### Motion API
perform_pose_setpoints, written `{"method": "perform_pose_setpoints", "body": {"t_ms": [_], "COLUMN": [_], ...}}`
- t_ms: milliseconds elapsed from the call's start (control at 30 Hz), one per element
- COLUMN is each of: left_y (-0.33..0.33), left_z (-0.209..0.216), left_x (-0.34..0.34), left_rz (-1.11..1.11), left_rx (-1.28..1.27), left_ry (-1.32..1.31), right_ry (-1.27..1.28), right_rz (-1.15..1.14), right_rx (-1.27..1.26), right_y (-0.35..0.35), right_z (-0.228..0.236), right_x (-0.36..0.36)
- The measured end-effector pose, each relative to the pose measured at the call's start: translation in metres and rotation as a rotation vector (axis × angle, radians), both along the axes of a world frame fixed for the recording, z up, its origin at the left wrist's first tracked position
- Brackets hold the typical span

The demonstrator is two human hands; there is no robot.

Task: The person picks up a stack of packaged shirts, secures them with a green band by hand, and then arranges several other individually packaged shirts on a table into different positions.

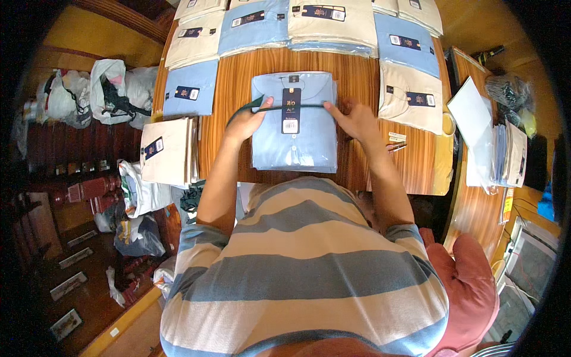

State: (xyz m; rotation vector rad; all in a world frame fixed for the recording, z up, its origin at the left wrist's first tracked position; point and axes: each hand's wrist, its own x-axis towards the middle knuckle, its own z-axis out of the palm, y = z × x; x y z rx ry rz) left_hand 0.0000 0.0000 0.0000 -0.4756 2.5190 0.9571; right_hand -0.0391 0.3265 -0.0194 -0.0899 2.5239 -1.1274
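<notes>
A folded light-blue shirt [273,146] in a clear plastic bag lies before me on the wooden table, with a dark tag [290,119] on its front. Across its upper part runs a narrow dark green strip [312,107], passing over the tag. My left hand [242,124] pinches the strip at the shirt's left edge, and a loose length of it curls out beyond the thumb. At the right edge my right hand [358,122] has its thumb on the strip's other end; its fingers are bent and partly hidden.
Bagged beige shirts [333,27] and blue shirts [250,27] line the table's far side and both flanks. Small pen-like items [395,143] lie right of my right forearm. Another stack of shirts [508,152] stands on a side surface at right. Plastic bags [113,89] hang at left.
</notes>
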Motion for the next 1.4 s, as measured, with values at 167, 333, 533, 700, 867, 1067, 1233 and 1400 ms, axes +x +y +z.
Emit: {"method": "perform_pose_setpoints", "body": {"t_ms": [167,333,533,700,867,1067,1233,1400], "left_y": [0.018,0.021,0.02,-0.003,-0.003,0.005,0.013,0.012], "left_z": [-0.035,-0.01,-0.004,-0.053,-0.063,-0.045,-0.043,-0.017], "left_x": [-0.003,0.033,0.132,0.157,0.153,0.154,0.148,0.155], "left_rz": [0.159,0.071,0.033,-0.38,-0.305,-0.392,-0.396,-0.406], "left_rx": [0.346,0.514,0.843,0.354,0.427,0.299,0.452,0.309], "left_ry": [0.157,0.328,0.56,0.438,0.493,0.655,0.681,0.842], "right_ry": [-0.312,0.015,0.265,0.236,0.102,1.102,1.045,0.242], "right_rz": [-0.078,-0.064,0.151,0.479,1.285,1.173,1.094,0.962], "right_rx": [-0.131,-0.371,-0.603,0.002,0.144,-0.147,0.118,-0.32], "right_y": [-0.017,-0.023,0.008,0.038,0.05,-0.122,-0.198,-0.087], "right_z": [-0.009,0.0,-0.019,0.04,0.202,0.261,0.182,0.07], "right_x": [0.01,0.057,0.115,0.127,0.091,0.018,-0.076,-0.083]}}
